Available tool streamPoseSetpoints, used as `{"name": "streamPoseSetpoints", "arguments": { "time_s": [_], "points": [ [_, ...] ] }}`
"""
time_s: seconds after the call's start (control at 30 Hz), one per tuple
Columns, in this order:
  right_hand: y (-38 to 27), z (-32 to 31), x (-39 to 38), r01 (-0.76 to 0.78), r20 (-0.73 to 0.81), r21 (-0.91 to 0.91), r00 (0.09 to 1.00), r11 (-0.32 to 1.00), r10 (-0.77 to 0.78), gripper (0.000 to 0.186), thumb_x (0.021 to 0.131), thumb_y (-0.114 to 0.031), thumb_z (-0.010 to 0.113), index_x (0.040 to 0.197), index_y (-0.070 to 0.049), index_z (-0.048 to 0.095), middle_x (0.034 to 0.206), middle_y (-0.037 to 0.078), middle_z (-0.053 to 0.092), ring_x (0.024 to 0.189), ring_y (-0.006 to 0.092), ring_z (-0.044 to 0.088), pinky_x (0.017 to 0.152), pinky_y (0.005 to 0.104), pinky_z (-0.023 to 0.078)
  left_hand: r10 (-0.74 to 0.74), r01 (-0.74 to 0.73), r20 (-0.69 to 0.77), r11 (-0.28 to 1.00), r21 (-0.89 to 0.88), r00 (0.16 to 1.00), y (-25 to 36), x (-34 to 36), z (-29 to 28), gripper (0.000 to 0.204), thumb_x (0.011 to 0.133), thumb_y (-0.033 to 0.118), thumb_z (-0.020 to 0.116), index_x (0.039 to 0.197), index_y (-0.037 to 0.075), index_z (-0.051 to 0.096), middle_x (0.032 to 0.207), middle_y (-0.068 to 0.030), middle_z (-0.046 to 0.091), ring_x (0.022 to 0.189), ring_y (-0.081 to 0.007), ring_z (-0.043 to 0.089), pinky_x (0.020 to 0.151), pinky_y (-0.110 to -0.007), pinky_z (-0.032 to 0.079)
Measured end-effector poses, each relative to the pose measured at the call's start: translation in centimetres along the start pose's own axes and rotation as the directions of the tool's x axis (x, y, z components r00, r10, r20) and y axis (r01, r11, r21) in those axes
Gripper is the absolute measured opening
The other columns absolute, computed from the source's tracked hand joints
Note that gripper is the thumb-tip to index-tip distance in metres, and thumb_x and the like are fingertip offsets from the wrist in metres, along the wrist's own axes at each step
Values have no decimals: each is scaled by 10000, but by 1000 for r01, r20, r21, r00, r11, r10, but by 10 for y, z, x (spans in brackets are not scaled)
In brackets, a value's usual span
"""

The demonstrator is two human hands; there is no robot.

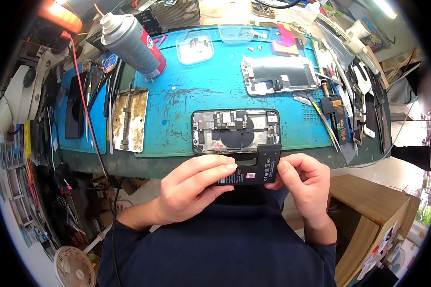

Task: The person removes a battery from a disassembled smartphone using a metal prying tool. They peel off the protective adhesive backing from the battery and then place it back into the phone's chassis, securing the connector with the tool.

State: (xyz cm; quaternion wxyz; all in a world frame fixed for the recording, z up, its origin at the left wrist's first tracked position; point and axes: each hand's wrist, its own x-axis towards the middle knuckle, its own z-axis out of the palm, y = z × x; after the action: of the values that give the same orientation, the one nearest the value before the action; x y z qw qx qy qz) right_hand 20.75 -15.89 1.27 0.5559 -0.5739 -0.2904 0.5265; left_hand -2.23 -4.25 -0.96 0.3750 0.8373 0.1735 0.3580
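I hold a black L-shaped phone battery (259, 168) in both hands, just in front of the table's near edge. My left hand (194, 189) grips its left part, thumb along the top. My right hand (305, 184) pinches its right end. Right behind the battery lies an opened phone body (235, 130) on the blue work mat (201, 91), its boards and round coil showing. A detached phone screen (278, 74) lies face down farther back on the right.
A grey and red spray can (133, 44) lies at the back left. A worn metal holder plate (129, 119) sits left of the phone. Clear plastic trays (195, 47) with small parts stand at the back. Tweezers and tools (337, 95) crowd the right side. A wooden cabinet (368, 215) stands lower right.
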Motion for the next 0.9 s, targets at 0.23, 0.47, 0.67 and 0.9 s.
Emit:
{"name": "streamPoseSetpoints", "arguments": {
  "time_s": [0.23,0.47,0.67,0.9],
  "points": [
    [10,5,1,602,257,-636,756,483,-603,431,804,-69,880,1199,5,724,951,121,739,742,204,722,641,295,578,-201,201,2,979,-39,980,7,2,-9,442,783,36,876,1194,-18,722,1175,-154,723,1026,-277,728,842,-346,599],
    [22,7,16,618,299,-761,604,197,-739,318,793,-44,863,1089,17,765,966,136,749,776,241,716,645,320,566,-138,107,101,957,269,985,5,21,-18,452,750,141,896,1165,38,749,1174,-82,753,922,-245,642,842,-342,507],
    [23,9,28,606,301,-779,589,163,-750,313,790,-36,862,1083,23,767,983,141,753,783,244,718,644,316,562,-131,97,73,928,359,989,-2,29,-16,446,724,161,888,1144,73,768,1192,-34,754,944,-238,575,874,-348,468],
    [24,9,32,589,288,-788,609,178,-739,321,781,-45,868,1080,18,769,985,137,755,783,243,723,647,315,566,-117,86,70,936,341,991,-10,30,-14,449,730,161,887,1150,59,767,1180,-52,749,948,-243,585,869,-350,470]
  ]
}}
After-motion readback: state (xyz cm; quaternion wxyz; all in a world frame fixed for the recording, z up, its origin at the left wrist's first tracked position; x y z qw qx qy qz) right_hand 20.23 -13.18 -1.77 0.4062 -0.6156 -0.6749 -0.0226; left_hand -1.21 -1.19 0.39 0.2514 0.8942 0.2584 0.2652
